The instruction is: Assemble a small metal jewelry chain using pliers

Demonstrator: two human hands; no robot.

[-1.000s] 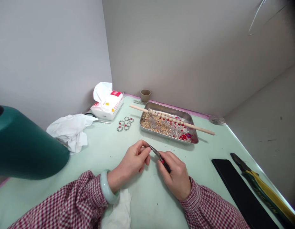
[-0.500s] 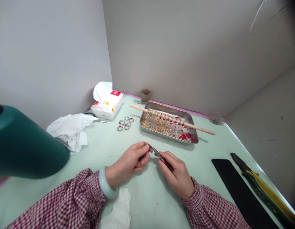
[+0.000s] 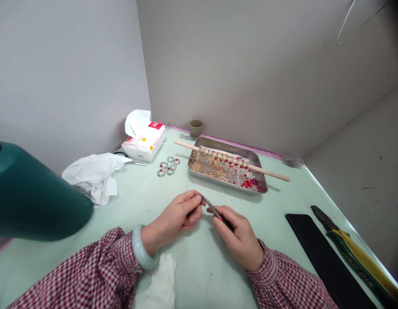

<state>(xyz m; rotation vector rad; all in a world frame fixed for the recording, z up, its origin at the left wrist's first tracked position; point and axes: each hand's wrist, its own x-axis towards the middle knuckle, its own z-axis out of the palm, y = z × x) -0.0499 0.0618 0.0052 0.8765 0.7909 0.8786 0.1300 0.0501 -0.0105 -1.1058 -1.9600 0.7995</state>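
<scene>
My left hand is closed in a pinch, thumb against index finger. What it pinches is too small and hidden to make out. My right hand grips a pair of needle-nose pliers with slim silver jaws and dark handles showing some red. The tips of the jaws meet the left thumb and fingertip. Beyond the left hand, several small beaded rings with red beads lie grouped on the pale green table.
A metal tray of gold, clear and red beads has a wooden stick with rings across it. Around stand a tissue pack, crumpled tissue, small cup, green bottle, black case and yellow-green pliers.
Both hands keep nearly the same place, with the plier tips still at the left fingertips. The jaws look slightly closer together than before.
</scene>
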